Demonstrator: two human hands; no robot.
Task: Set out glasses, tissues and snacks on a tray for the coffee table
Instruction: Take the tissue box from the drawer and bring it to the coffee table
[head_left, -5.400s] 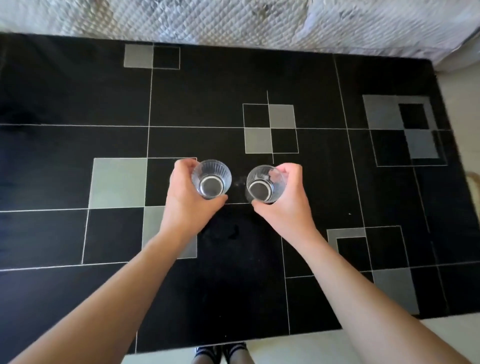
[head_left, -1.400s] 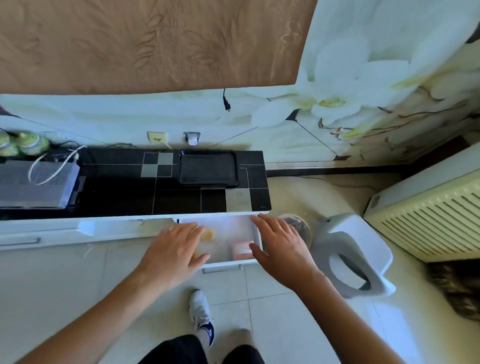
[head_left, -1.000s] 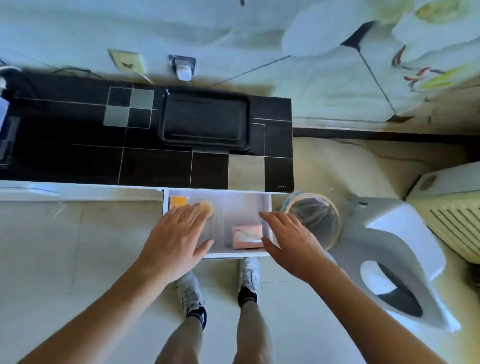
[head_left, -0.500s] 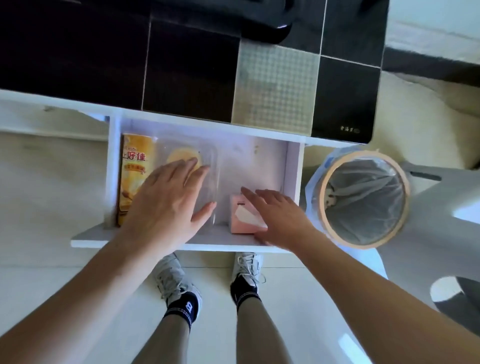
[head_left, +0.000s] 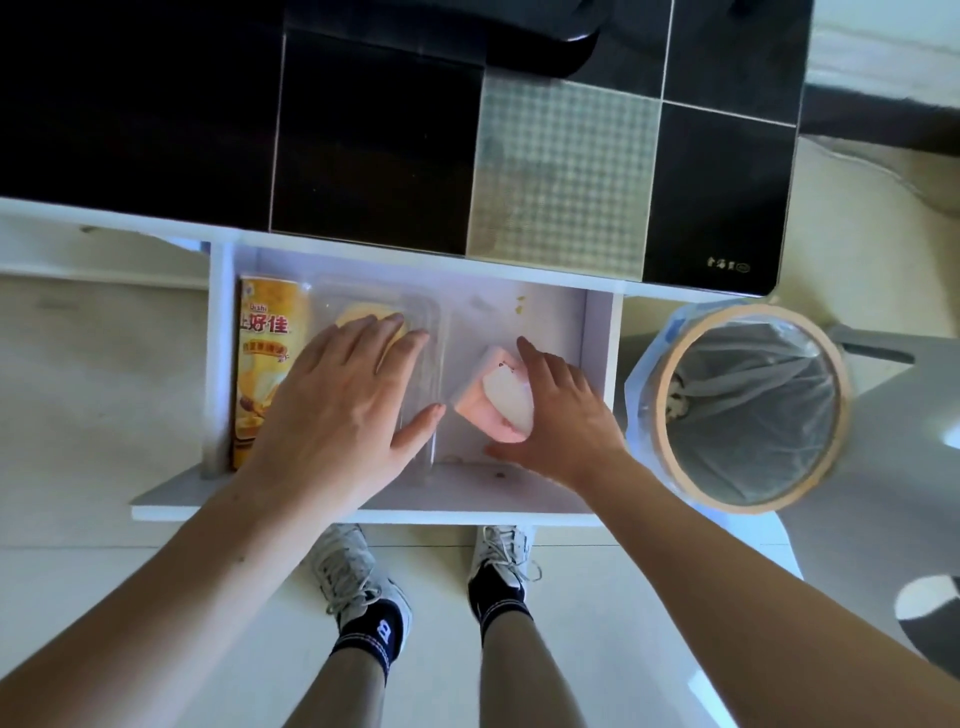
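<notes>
- White drawer (head_left: 597, 332) stands open under a black cabinet top (head_left: 363, 130).
- Left hand (head_left: 343, 410) lies spread flat on a clear snack box (head_left: 426, 322).
- Right hand (head_left: 556, 415) grips the pink tissue pack (head_left: 480, 395).

Single head-worn view, looking steeply down, close above an open drawer (head_left: 519, 483). Black-tiled cabinet top (head_left: 363, 130) at frame top; floor below.

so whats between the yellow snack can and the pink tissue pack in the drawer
A clear plastic snack box, with the left hand spread over it, seen in the head view.
</notes>
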